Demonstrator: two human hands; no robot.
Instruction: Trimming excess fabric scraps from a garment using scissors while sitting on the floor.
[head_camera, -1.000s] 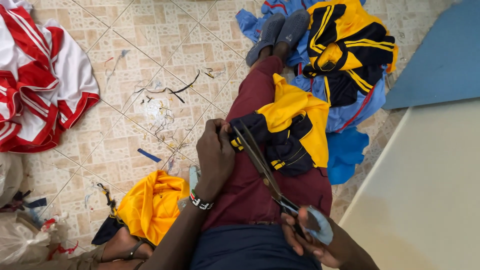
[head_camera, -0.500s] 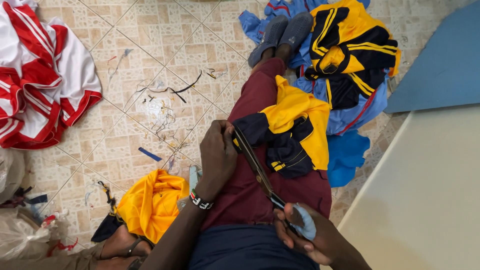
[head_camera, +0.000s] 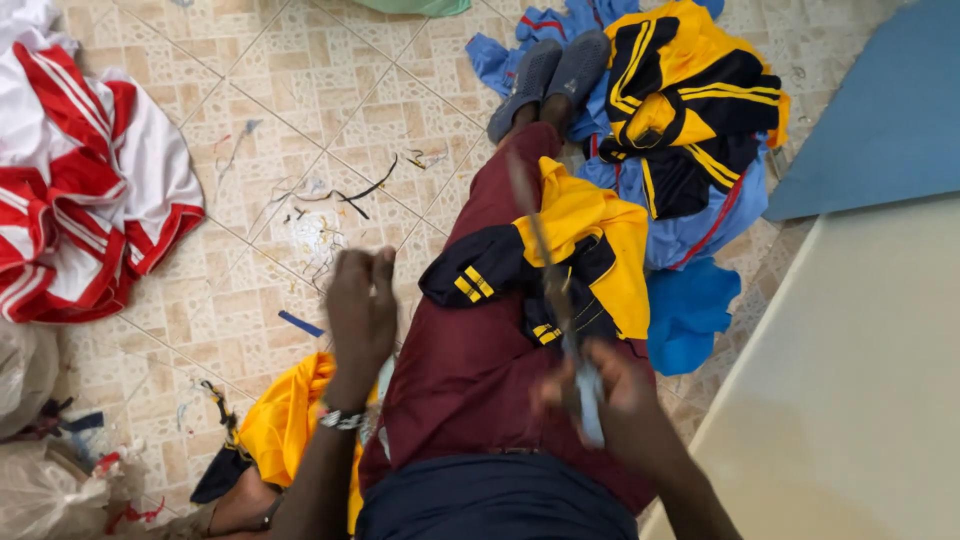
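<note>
Lifted off the yellow-and-black garment (head_camera: 590, 250), the left hand (head_camera: 362, 310) now hangs above the floor, fingers pressed together; the right hand (head_camera: 610, 405) grips blurred scissors (head_camera: 560, 300)

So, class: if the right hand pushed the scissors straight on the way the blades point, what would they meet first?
Probably the yellow and black garment on the lap, beneath the blades held by the right hand; motion blur leaves the depth unclear.

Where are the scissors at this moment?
In the head view, the scissors are in the right hand, lower centre-right, blades pointing away over the yellow and black garment on the person's lap.
</note>
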